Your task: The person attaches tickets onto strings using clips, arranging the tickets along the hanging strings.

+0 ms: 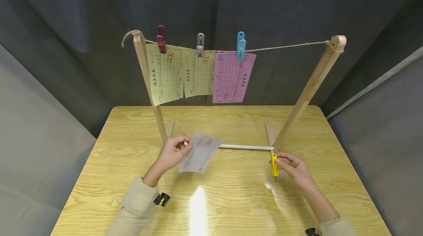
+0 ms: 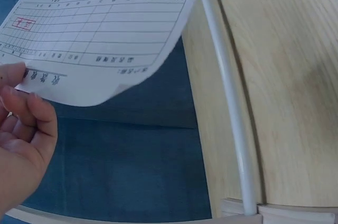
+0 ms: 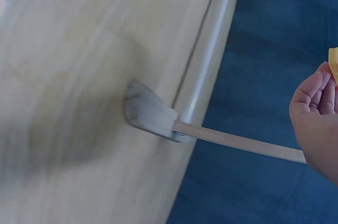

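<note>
My left hand (image 1: pixel 173 152) pinches a white printed form (image 1: pixel 201 153) by its left edge, holding it above the table in front of the rack. In the left wrist view the sheet (image 2: pixel 105 39) bears a red stamp, and thumb and fingers grip one margin. At the right, my right hand (image 1: pixel 295 168) pinches a yellow clothespin (image 1: pixel 275 165) beside the foot of the right post; the right wrist view catches only part of that clothespin (image 3: pixel 333 63). Over both hands runs a twine line (image 1: pixel 284 47) with two yellow-green forms (image 1: pixel 168 78) and a pink form (image 1: pixel 231 78) hanging from it.
The line is tied between a left wooden post (image 1: pixel 145 68) and a right wooden post (image 1: pixel 307 89). Purple (image 1: pixel 161 39), grey (image 1: pixel 200 45) and blue (image 1: pixel 241 46) clothespins grip the hung forms. A white rod (image 1: pixel 246 147) joins the posts low over the wooden table (image 1: pixel 132 125).
</note>
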### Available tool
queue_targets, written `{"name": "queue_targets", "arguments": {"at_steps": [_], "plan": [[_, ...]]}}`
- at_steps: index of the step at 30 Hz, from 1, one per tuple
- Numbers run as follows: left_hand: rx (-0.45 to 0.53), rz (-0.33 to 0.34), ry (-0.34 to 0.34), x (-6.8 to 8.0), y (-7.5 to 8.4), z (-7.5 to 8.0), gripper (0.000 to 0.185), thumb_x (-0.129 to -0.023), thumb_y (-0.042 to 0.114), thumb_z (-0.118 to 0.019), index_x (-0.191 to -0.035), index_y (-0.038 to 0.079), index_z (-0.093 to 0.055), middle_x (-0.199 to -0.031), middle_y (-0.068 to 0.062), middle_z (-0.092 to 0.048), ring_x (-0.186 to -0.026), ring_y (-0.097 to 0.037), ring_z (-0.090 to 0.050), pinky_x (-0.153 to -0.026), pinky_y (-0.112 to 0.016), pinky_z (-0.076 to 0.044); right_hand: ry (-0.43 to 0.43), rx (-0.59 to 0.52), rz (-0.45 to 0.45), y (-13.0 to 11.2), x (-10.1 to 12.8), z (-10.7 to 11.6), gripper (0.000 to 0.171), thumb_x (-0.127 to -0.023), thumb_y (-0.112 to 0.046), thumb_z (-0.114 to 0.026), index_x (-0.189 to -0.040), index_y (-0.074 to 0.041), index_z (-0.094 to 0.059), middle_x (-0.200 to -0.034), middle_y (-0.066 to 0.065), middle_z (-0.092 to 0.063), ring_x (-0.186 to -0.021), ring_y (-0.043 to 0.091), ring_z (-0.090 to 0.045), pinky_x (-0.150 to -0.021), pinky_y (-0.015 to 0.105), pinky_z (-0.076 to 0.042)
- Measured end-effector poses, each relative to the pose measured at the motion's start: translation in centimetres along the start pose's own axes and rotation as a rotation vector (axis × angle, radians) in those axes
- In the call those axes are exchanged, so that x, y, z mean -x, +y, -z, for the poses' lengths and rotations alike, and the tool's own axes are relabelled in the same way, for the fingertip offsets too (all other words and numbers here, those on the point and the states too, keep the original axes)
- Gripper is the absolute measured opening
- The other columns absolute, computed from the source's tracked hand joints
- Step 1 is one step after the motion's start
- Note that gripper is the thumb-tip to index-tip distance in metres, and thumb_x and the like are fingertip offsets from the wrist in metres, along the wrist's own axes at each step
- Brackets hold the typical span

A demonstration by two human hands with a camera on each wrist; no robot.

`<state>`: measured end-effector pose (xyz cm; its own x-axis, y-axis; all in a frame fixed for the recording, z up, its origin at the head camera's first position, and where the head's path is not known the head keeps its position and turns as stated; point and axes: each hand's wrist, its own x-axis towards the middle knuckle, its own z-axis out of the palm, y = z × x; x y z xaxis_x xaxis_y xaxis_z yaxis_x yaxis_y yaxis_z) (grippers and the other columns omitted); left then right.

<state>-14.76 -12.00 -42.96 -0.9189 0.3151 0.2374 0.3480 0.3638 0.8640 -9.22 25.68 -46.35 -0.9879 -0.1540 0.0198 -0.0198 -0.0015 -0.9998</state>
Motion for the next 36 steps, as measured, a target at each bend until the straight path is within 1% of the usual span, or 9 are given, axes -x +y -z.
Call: {"name": "queue_targets", "arguments": {"at_steps": [5,9,12,18,24,25,28,32,36], "plan": [[-0.007,-0.051,0.005,-0.1,2.7,0.4,0.010,-0.081,-0.010,-0.060,-0.090,-0.011,-0.063,-0.067,-0.013,-0.055,-0.050,-0.010,-0.038,-0.045,-0.017,-0.030,-0.006,-0.008,0.068,-1.1,-0.5,0.2,0.014,-0.092,0.001,-0.049,-0.104,0.000,-0.057,-0.091,-0.002,-0.068,-0.084,0.008,-0.063,-0.074,0.017,-0.048],[-0.003,-0.079,0.018,-0.3,3.6,0.4,0.009,-0.080,-0.011,-0.060,-0.089,-0.012,-0.063,-0.071,-0.016,-0.058,-0.052,-0.009,-0.039,-0.047,-0.017,-0.032,0.001,-0.034,0.103,-1.9,-0.8,0.3,0.017,-0.091,0.002,-0.049,-0.102,-0.005,-0.060,-0.091,0.001,-0.068,-0.084,0.008,-0.063,-0.075,0.018,-0.048],[0.002,-0.101,0.025,-0.4,4.1,0.4,0.009,-0.080,-0.011,-0.060,-0.089,-0.012,-0.063,-0.074,-0.016,-0.060,-0.053,-0.009,-0.041,-0.048,-0.018,-0.034,0.003,-0.042,0.119,-2.4,-1.0,0.3,0.019,-0.091,0.002,-0.049,-0.102,-0.008,-0.060,-0.091,-0.001,-0.068,-0.083,0.008,-0.063,-0.075,0.018,-0.048],[0.003,-0.125,0.039,-0.9,5.1,0.3,0.007,-0.080,-0.011,-0.061,-0.087,-0.010,-0.063,-0.072,-0.015,-0.060,-0.054,-0.011,-0.042,-0.050,-0.021,-0.035,-0.008,-0.062,0.173,-3.4,-1.3,0.4,0.022,-0.091,0.006,-0.047,-0.102,-0.007,-0.061,-0.091,-0.001,-0.068,-0.082,0.009,-0.063,-0.074,0.018,-0.049],[0.026,-0.166,0.052,-1.6,6.3,0.1,0.007,-0.080,-0.011,-0.060,-0.086,-0.011,-0.063,-0.072,-0.017,-0.060,-0.054,-0.013,-0.043,-0.051,-0.023,-0.037,0.006,-0.082,0.225,-4.9,-1.9,0.4,0.028,-0.089,0.010,-0.046,-0.101,-0.009,-0.063,-0.089,-0.002,-0.067,-0.081,0.007,-0.062,-0.073,0.017,-0.049],[0.035,-0.171,0.053,-1.8,6.3,0.0,0.007,-0.080,-0.011,-0.060,-0.086,-0.011,-0.063,-0.073,-0.018,-0.060,-0.054,-0.012,-0.043,-0.050,-0.023,-0.037,0.011,-0.075,0.237,-5.2,-2.0,0.4,0.029,-0.089,0.010,-0.046,-0.101,-0.010,-0.063,-0.089,-0.002,-0.067,-0.080,0.007,-0.062,-0.072,0.017,-0.049],[0.067,-0.177,0.062,-2.2,5.3,-0.6,0.006,-0.080,-0.010,-0.061,-0.086,-0.011,-0.063,-0.075,-0.018,-0.061,-0.054,-0.010,-0.044,-0.049,-0.022,-0.038,0.007,-0.082,0.278,-6.1,-2.3,0.3,0.028,-0.088,0.012,-0.047,-0.101,-0.006,-0.063,-0.089,0.000,-0.067,-0.081,0.009,-0.062,-0.071,0.018,-0.049],[0.099,-0.199,0.076,-2.8,3.9,-1.4,0.007,-0.081,-0.006,-0.062,-0.087,-0.008,-0.064,-0.077,-0.016,-0.062,-0.055,-0.009,-0.046,-0.048,-0.020,-0.039,-0.004,-0.137,0.348,-7.2,-2.8,0.1,0.028,-0.087,0.017,-0.045,-0.102,0.001,-0.062,-0.090,0.006,-0.068,-0.082,0.012,-0.064,-0.071,0.019,-0.050],[0.112,-0.242,0.088,-3.1,4.4,-1.6,0.007,-0.081,-0.005,-0.062,-0.087,-0.007,-0.065,-0.076,-0.014,-0.062,-0.055,-0.009,-0.047,-0.047,-0.022,-0.039,-0.019,-0.162,0.392,-8.3,-3.1,0.1,0.027,-0.086,0.018,-0.043,-0.103,0.004,-0.060,-0.092,0.008,-0.067,-0.084,0.015,-0.065,-0.073,0.020,-0.050]]}}
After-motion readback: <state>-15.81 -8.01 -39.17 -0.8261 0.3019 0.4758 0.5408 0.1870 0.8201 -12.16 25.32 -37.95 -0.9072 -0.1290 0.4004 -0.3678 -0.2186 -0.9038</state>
